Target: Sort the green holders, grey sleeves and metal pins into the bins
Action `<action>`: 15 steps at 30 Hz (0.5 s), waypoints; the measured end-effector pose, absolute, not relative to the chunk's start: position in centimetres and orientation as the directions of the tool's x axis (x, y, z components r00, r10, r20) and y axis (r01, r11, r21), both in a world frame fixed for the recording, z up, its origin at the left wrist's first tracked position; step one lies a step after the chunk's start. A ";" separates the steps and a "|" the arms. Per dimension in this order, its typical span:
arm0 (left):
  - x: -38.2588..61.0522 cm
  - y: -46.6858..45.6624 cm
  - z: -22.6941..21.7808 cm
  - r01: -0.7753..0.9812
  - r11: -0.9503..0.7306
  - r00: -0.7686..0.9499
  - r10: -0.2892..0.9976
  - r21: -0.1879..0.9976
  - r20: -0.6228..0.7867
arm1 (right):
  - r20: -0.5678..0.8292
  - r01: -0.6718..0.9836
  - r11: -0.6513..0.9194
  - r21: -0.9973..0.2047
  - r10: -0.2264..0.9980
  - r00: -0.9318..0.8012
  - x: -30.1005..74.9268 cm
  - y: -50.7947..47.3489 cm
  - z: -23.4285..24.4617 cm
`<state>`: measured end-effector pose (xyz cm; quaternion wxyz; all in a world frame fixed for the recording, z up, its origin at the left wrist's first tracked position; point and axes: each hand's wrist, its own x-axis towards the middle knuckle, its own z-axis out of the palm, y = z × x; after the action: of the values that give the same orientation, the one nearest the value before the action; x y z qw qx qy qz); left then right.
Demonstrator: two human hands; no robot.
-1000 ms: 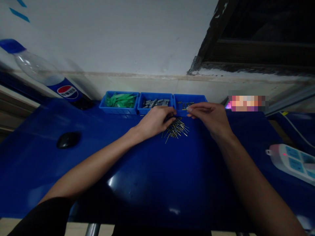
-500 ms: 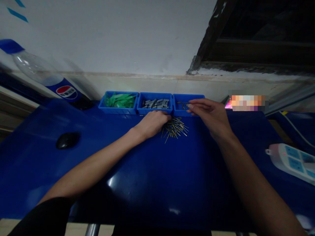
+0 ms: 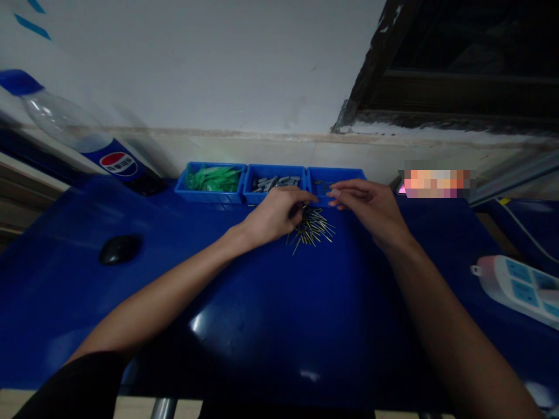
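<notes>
My left hand [image 3: 276,213] is over the left side of a pile of thin brass-coloured metal pins [image 3: 313,228]. Its index finger stretches right, apart from the thumb, and I make out nothing between them; the other fingers are curled and partly hidden. My right hand [image 3: 371,205] is at the front of the right blue bin [image 3: 338,172], thumb and fingertips pinched together. Whatever they hold is too small to make out. A few small metal pieces [image 3: 318,183] lie in that bin. Grey cylindrical parts [image 3: 283,181] fill the middle bin, partly behind my left hand.
Green plastic strips [image 3: 216,177] lie in the left bin. A Pepsi bottle [image 3: 117,163] stands at the back left, and a black mouse [image 3: 117,250] sits on the blue table [image 3: 262,326]. At right are a white power strip [image 3: 519,285] and a blurred-out screen [image 3: 439,183].
My left hand has lifted slightly and its index finger now extends right, towards my right hand. My right hand has shifted a little left and down, its fingers still pinched.
</notes>
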<state>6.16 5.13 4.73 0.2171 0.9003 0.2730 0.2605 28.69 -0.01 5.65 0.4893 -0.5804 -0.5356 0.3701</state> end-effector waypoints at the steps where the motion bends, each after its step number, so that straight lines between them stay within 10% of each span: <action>1: 6.2 5.0 4.9 0.350 -0.738 0.702 0.614 0.576 0.360 | 0.084 0.258 0.047 -0.965 0.987 0.135 28.7 0.0 5.6; 15: 6.5 4.8 5.4 0.143 -0.489 0.522 0.776 0.860 0.354 | -0.121 0.074 -0.115 -0.991 0.989 -0.079 28.7 -0.2 5.3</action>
<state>6.49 4.79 5.39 0.4081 0.7710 0.2981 0.3876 28.72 -0.18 5.28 0.4306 -0.5245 -0.5069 0.5316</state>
